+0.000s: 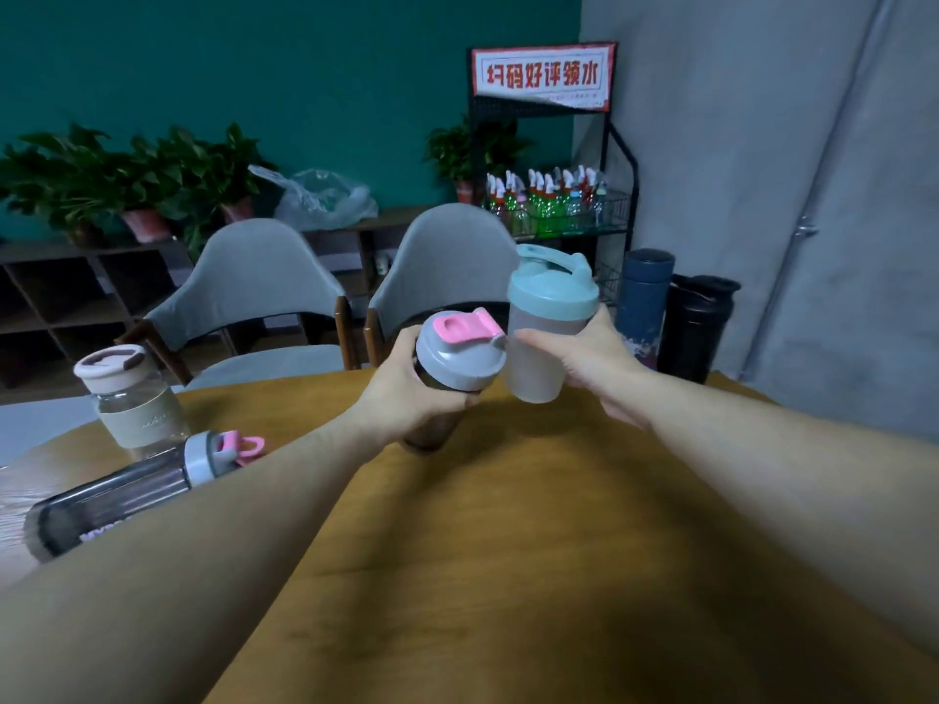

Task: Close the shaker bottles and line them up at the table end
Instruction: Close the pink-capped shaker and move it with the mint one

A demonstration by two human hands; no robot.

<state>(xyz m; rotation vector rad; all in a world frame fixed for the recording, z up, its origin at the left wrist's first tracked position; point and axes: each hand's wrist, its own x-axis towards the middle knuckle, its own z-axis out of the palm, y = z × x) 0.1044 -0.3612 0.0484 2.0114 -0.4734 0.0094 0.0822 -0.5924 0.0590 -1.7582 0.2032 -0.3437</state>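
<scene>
A grey-lidded shaker (452, 378) with a pink flip cap sits tilted in the clenched fingers of the left hand (401, 393); just beside it, the right hand (594, 368) grips a teal-lidded shaker (546, 327), both above the wooden table (508, 551).

The left hand (406, 393) hides most of the dark shaker's (432, 429) body. The left forearm (213, 541) covers part of the lying bottle (117, 495), its lettering unreadable. Far rack bottles (549, 200) blur together.
</scene>
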